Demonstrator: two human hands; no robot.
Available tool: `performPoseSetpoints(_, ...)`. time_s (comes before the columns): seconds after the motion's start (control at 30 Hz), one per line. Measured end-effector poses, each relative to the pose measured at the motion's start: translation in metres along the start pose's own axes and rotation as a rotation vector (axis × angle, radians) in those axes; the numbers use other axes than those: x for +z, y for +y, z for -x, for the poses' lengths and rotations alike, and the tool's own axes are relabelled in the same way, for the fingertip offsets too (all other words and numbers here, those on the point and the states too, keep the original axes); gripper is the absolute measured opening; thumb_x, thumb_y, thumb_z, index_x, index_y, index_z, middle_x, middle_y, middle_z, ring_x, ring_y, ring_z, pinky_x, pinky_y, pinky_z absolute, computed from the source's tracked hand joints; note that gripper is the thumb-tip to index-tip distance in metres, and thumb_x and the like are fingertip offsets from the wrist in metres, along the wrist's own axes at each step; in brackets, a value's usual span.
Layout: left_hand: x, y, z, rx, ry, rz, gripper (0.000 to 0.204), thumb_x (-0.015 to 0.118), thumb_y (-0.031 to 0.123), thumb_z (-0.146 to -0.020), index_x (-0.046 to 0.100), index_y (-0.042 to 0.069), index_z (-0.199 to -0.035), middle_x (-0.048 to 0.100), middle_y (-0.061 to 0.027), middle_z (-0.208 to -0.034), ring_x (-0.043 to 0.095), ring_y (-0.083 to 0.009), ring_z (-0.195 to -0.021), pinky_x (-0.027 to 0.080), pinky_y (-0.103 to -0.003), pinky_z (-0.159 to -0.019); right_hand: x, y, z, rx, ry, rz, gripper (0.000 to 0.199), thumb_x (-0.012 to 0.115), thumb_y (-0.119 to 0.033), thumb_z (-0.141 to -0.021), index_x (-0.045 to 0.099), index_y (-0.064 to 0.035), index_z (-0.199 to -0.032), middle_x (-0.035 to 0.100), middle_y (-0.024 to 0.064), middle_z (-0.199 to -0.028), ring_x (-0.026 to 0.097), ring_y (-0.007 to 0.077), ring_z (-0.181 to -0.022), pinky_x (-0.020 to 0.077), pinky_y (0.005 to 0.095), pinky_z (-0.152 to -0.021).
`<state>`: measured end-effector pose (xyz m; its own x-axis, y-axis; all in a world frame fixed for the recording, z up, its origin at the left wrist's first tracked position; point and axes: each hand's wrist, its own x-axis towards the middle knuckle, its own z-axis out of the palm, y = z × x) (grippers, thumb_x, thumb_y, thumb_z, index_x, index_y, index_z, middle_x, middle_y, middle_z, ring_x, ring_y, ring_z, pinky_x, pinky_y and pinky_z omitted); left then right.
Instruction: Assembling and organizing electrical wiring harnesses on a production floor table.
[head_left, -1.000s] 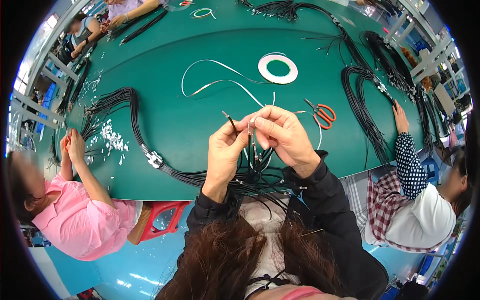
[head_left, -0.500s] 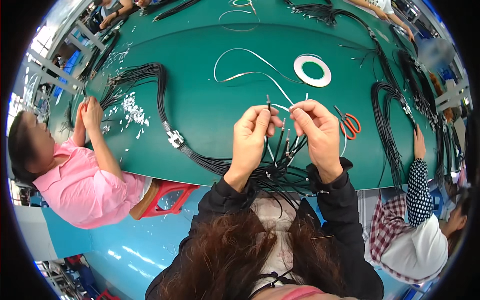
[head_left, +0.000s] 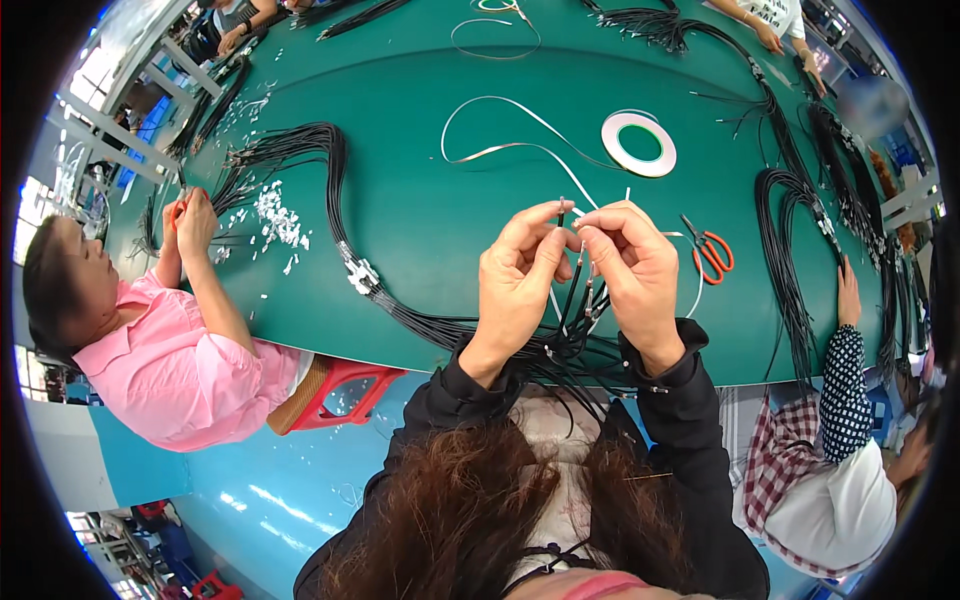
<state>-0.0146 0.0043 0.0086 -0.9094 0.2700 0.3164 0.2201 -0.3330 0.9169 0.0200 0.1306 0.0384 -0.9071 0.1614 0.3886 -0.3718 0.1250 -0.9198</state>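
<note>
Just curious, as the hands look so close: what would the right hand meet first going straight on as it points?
Most likely the left hand, pinching a black cable, though depth is unclear.

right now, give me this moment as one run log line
left hand: pinching black cable | right hand: close by, contents unclear | tape roll, orange-handled cutters: on green table

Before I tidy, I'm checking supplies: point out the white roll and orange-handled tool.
White roll (head_left: 641,169), head view: lower part of its ring.
Orange-handled tool (head_left: 703,241), head view: where handles meet blades.
</note>
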Motion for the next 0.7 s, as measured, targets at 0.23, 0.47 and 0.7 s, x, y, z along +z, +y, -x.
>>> performPoseSetpoints(0.23, 0.000, 0.002, 0.002, -0.099, 0.029, 0.144, 0.018, 0.053, 0.008, -0.092, 0.056, 0.001, -0.108, 0.062, -0.0043, -0.084, 0.054, -0.0068, -0.067, 0.045, -0.020, -0.063, 0.001, 0.006, -0.002, 0.077, 0.035, -0.130, 0.009, 0.055, 0.000, -0.087, 0.060, 0.0031, -0.094, 0.056, 0.0037, -0.084, 0.050, 0.0055, -0.065, 0.0390, 0.0170, -0.055)
performPoseSetpoints(0.47, -0.019, -0.005, -0.006, 0.013, 0.072, 0.053, 0.017, 0.057, 0.010, -0.089, 0.058, -0.001, -0.102, 0.062, -0.0054, -0.094, 0.055, -0.0094, -0.076, 0.046, -0.023, -0.071, -0.003, 0.022, 0.000, 0.176, 0.004, -0.322, 0.009, 0.054, -0.005, -0.089, 0.058, 0.0023, -0.093, 0.058, 0.0054, -0.079, 0.056, 0.0114, -0.073, 0.0435, 0.0236, -0.063)
performPoseSetpoints(0.7, -0.037, -0.005, -0.005, -0.208, 0.016, 0.332, 0.015, 0.058, 0.010, -0.089, 0.059, 0.002, -0.101, 0.059, -0.0057, -0.107, 0.055, -0.0137, -0.097, 0.044, -0.028, -0.084, 0.016, 0.030, 0.003, 0.368, -0.152, -0.614, 0.010, 0.055, -0.008, -0.089, 0.057, 0.0017, -0.092, 0.060, 0.0095, -0.083, 0.058, 0.0177, -0.078, 0.0470, 0.0288, -0.072)
